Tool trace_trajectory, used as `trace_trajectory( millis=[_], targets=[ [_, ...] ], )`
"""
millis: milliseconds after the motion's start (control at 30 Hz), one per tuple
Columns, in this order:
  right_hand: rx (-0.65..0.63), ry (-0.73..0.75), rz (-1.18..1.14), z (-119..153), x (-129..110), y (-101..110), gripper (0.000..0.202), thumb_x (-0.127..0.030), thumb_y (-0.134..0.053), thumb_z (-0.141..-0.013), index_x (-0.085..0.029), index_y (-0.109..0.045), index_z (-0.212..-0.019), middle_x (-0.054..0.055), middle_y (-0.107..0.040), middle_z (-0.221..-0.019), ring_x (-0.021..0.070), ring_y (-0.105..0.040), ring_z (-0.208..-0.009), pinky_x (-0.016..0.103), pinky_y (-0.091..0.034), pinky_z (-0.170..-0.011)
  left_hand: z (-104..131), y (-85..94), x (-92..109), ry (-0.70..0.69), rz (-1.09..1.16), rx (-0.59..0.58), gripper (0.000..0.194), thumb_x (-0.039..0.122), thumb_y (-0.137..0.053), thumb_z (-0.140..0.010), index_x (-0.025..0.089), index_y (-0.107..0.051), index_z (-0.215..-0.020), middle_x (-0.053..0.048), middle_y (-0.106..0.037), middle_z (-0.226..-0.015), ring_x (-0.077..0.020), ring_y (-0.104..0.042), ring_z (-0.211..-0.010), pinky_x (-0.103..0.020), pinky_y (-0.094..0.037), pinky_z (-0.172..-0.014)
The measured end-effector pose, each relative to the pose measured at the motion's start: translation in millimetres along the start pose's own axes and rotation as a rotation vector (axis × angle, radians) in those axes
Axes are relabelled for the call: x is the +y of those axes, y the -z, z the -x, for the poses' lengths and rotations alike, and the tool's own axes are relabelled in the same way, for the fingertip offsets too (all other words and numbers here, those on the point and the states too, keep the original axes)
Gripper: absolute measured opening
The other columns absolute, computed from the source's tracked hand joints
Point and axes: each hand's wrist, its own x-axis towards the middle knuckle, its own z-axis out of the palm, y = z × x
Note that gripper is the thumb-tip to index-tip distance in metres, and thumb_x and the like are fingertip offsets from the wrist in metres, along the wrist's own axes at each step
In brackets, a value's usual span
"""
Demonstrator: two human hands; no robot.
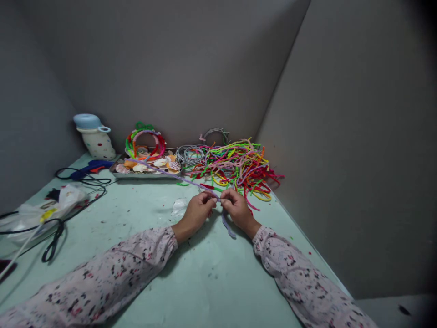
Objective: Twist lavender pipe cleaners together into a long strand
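Observation:
Both hands meet over the middle of the table, pinching a lavender pipe cleaner point(177, 176) between them. One long end runs up and left, passing in front of the shell tray; a short end hangs below my right hand. My left hand point(198, 210) is closed with thumb and fingertips on the pipe cleaner. Right beside it, my right hand point(238, 208) pinches the same strand, fingertips nearly touching the left ones. A red and green fuzzy piece point(211, 187) shows just behind the fingers; whether it is joined to the lavender strand I cannot tell.
A heap of colourful pipe cleaners point(242, 166) lies behind my hands. Left of it are grey wire coils point(190, 156) and a metal tray point(146, 175) of shells with fuzzy hoops point(145, 141). A bottle point(94, 136), hot glue gun point(91, 168), black cable point(54, 241) and plastic bag point(68, 198) sit left.

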Motion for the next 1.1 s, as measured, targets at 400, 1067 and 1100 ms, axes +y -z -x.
trace_trajectory(
  millis=[400,1067,1100],
  targets=[
    [-0.012,-0.029,-0.029,-1.3,1.3,0.5,0.003,-0.020,-0.053,-0.078,-0.019,-0.055,-0.079,-0.003,-0.053,-0.069,0.0125,-0.048,-0.062,0.024,-0.039,-0.059,2.6,-0.6,-1.9,-0.082,-0.060,0.009,0.018,0.033,-0.057,-0.079,0.016,-0.061,-0.081,0.001,-0.057,-0.065,-0.0091,-0.045,-0.048,-0.021,-0.036,-0.045],
    [-0.033,-0.090,-0.119,-2.5,3.7,0.7,0.003,-0.021,-0.053,-0.078,-0.019,-0.054,-0.079,-0.004,-0.052,-0.065,0.0116,-0.049,-0.057,0.023,-0.039,-0.055,2.9,-0.8,1.1,-0.105,-0.110,-0.002,0.023,0.030,-0.055,-0.080,0.014,-0.064,-0.095,-0.001,-0.063,-0.074,-0.0109,-0.051,-0.058,-0.022,-0.041,-0.056],
    [-0.033,-0.094,-0.122,-2.6,3.4,0.6,0.003,-0.021,-0.052,-0.078,-0.019,-0.054,-0.079,-0.004,-0.052,-0.065,0.0114,-0.049,-0.057,0.023,-0.039,-0.055,3.2,-1.0,1.3,-0.107,-0.107,0.001,0.023,0.030,-0.055,-0.080,0.014,-0.064,-0.096,-0.001,-0.063,-0.074,-0.0108,-0.051,-0.058,-0.022,-0.041,-0.056]
  ],
)
